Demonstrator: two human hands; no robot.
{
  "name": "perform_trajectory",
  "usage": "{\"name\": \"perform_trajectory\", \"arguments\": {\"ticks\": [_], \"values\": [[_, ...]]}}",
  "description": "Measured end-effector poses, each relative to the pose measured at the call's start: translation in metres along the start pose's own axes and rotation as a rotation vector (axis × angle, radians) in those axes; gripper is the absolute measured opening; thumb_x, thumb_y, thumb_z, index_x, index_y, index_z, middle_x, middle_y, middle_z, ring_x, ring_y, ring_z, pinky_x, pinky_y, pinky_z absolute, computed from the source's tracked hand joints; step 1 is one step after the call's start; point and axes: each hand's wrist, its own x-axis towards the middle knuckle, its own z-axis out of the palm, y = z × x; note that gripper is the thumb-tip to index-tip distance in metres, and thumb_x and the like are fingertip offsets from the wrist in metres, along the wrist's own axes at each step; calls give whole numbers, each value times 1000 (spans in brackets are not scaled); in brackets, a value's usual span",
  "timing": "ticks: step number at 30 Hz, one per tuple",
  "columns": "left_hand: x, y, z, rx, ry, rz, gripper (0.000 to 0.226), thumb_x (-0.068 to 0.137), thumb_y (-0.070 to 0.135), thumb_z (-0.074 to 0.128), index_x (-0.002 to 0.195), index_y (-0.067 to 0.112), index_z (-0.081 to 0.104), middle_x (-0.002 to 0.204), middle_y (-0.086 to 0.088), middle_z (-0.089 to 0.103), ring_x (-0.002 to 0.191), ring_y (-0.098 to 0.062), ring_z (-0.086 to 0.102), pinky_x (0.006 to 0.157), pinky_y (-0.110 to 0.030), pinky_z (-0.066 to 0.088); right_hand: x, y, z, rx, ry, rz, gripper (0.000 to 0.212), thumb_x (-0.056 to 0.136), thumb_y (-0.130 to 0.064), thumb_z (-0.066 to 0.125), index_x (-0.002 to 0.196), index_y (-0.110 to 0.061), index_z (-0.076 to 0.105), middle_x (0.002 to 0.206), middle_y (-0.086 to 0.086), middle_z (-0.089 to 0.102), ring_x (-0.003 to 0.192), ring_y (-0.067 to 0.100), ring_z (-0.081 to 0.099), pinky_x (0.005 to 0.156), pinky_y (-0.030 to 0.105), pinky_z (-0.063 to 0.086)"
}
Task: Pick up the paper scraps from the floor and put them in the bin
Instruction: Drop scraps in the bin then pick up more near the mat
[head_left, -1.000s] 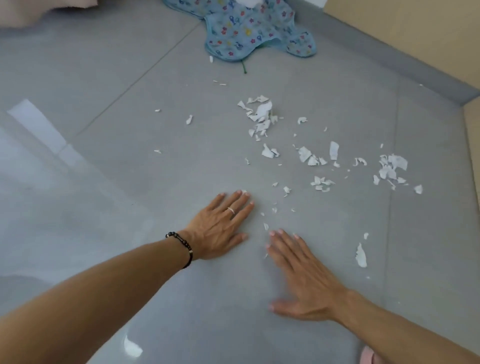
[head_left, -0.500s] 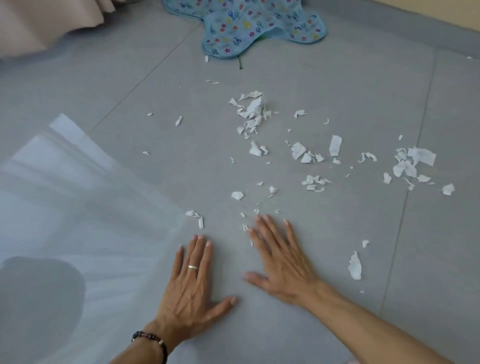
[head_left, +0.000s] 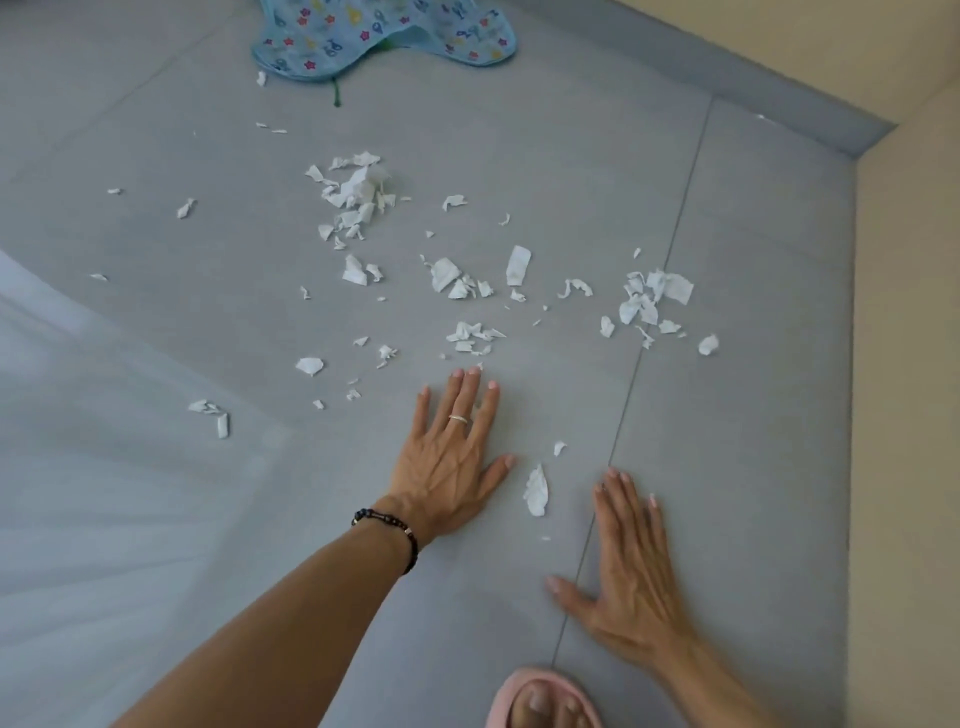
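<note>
White paper scraps lie scattered over the grey tiled floor. The biggest pile (head_left: 353, 195) is at the upper middle, a second cluster (head_left: 649, 301) at the right, smaller bits (head_left: 470, 335) just beyond my fingers. One longer scrap (head_left: 536, 491) lies between my two hands. My left hand (head_left: 452, 457), with a ring and a beaded bracelet, rests flat on the floor with fingers apart. My right hand (head_left: 631, 566) also lies flat and spread, across a tile joint. Neither hand holds anything. No bin is in view.
A blue patterned cloth (head_left: 384, 39) lies at the top by the grey skirting (head_left: 779, 98). A cream wall (head_left: 909, 364) runs down the right side. My foot in a pink slipper (head_left: 543, 699) shows at the bottom edge. Bright glare covers the floor at left.
Both hands have slid to the right across the floor, staying flat. The left hand reached forward toward the small bits; the longer scrap now lies between the hands.
</note>
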Motion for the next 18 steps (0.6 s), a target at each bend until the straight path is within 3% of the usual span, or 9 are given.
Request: {"name": "perform_trajectory", "arguments": {"ticks": [4, 10, 14, 18], "values": [[-21, -8, -5, -33, 45, -12, 73, 94, 50, 31, 151, 10, 10, 157, -13, 16, 145, -27, 9, 114, -49, 8, 59, -10, 8, -11, 26, 2, 95, 83, -69, 42, 148, -3, 20, 157, 16, 17, 147, 29, 10, 116, 51, 7], [-12, -4, -4, -11, -4, -3, 84, 89, 64, 33, 151, 9, 16, 156, -16, 17, 145, -29, 10, 113, -52, 10, 169, -17, 1, 35, 145, 126, 73, 90, -53, 35, 145, -5, 32, 155, 17, 25, 145, 30, 16, 116, 52, 11], [34, 21, -4, 14, 11, 49, 91, 83, 67, 41, 149, 8, 22, 154, -18, 24, 145, -29, 11, 110, -55, 14, 190, 52, -25, 84, 315, 345, 75, 87, -57, 32, 145, -8, 32, 155, 15, 25, 145, 33, 16, 115, 52, 11], [75, 38, 3, 11, 18, 60, 90, 81, 65, 43, 148, 8, 25, 153, -18, 27, 144, -31, 14, 109, -54, 16, 211, 125, -39, 81, 250, 698, 79, 87, -61, 27, 147, -10, 25, 157, 20, 15, 144, 39, 9, 113, 62, 9]]}}
